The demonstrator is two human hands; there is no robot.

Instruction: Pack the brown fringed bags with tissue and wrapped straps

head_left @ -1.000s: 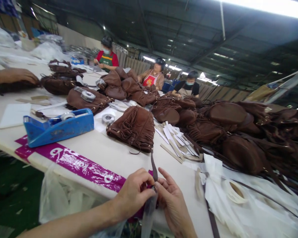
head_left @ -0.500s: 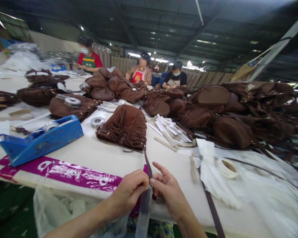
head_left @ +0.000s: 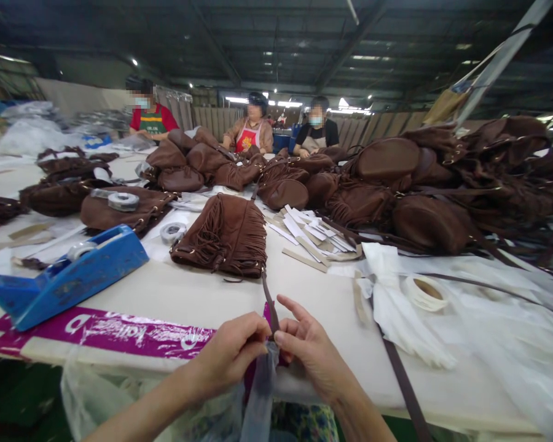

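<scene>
A brown fringed handbag lies on the table ahead of my hands. Its narrow brown strap runs down from the bag toward me, between my hands. A clear plastic sleeve hangs below, its upper end around or against the strap; which of the two I cannot tell. My left hand pinches the sleeve's upper end. From the right, my right hand pinches the strap between thumb and bent fingers, with the index finger stretched out. The fingertips partly hide where strap and sleeve meet.
A blue tape dispenser stands at left, behind a purple printed plastic strip. Brown bags are heaped across the back and right. Paper strips, a tape roll and white wrapping lie right. Several people sit opposite.
The camera view has levelled and shifted slightly, so the table's things sit a little further left. My hands keep nearly the same pinch at the strap and sleeve.
</scene>
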